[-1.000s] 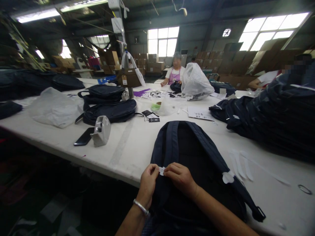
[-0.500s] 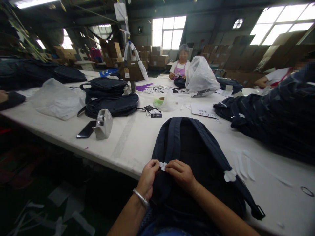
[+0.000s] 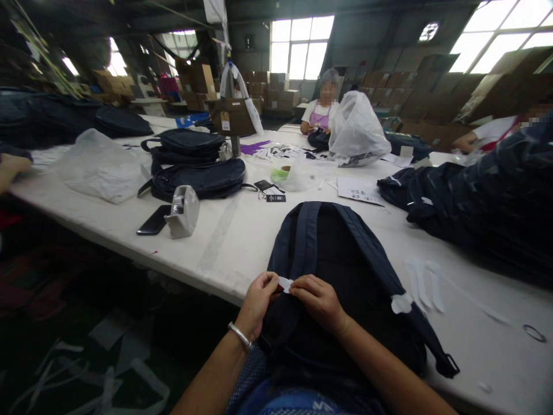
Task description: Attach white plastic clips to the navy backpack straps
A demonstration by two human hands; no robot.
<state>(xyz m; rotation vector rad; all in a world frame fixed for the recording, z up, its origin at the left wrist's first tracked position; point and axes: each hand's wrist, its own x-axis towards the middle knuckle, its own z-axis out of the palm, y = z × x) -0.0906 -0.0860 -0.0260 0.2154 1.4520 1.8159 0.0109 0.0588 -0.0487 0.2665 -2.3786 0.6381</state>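
A dark navy backpack (image 3: 341, 248) lies on the table in front of me, its shoulder straps facing up. Over its left strap, a small white paper piece (image 3: 285, 284) is pinched between both hands. My left hand (image 3: 259, 300) closes finger and thumb on the paper's left end. On the other end are the bunched fingertips of my right hand (image 3: 319, 302), above the backpack. Another white piece (image 3: 401, 304) is wrapped around the right strap, near its webbing and buckle (image 3: 449, 366). What lies under my fingertips is hidden.
On the white table (image 3: 216, 253) are a tape dispenser (image 3: 184, 212), a phone (image 3: 154, 220), hang tags (image 3: 271, 191) and stacked backpacks (image 3: 199, 176). White strips (image 3: 425, 285) and a metal ring (image 3: 534, 332) lie at right, beside a dark backpack pile (image 3: 484, 202). A co-worker (image 3: 322, 109) sits across.
Both hands stay on the white paper piece; its left end now looks more stretched out to the left. The view has shifted slightly. At far left, another person's hand has come further into view.
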